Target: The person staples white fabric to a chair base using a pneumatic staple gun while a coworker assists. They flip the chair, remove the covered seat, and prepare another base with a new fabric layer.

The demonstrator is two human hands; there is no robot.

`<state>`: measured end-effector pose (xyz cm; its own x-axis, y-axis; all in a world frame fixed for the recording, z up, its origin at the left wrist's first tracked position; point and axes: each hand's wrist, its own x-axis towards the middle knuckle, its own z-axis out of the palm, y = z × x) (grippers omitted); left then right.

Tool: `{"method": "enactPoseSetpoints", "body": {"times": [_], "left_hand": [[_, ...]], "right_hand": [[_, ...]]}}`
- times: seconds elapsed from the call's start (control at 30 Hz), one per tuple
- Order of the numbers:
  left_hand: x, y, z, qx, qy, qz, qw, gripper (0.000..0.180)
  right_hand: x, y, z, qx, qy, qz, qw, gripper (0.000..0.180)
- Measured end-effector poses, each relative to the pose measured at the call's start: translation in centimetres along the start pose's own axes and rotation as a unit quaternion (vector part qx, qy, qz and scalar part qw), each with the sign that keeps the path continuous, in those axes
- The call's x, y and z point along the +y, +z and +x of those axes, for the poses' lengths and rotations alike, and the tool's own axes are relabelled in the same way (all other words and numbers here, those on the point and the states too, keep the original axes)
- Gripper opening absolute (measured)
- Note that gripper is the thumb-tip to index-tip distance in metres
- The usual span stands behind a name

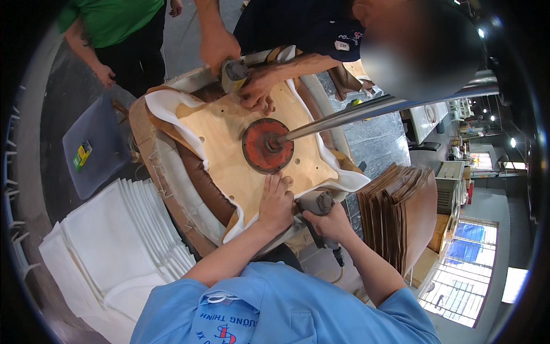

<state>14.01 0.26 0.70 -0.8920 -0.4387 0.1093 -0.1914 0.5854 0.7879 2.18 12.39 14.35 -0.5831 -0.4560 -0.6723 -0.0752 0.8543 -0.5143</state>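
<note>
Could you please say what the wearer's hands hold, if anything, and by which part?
The right hand grips a gray tool by its handle; the left hand seemingly nothing.

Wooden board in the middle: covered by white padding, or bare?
Mostly bare: the wooden board shows around the red disc, with white padding along the board's edges.

co-worker's head blurred, green-shirted person cut off, wooden panel partly hidden (under the red disc)
</note>
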Motion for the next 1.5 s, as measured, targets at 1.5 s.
{"method": "enactPoseSetpoints", "body": {"times": [1.5], "left_hand": [[-1.2, -2.6, -1.8, 0.034, -0.032, 0.013, 0.999, 0.059]], "right_hand": [[0.0, 2.9, -0.1, 0.032, -0.090, -0.022, 0.995, 0.032]]}}
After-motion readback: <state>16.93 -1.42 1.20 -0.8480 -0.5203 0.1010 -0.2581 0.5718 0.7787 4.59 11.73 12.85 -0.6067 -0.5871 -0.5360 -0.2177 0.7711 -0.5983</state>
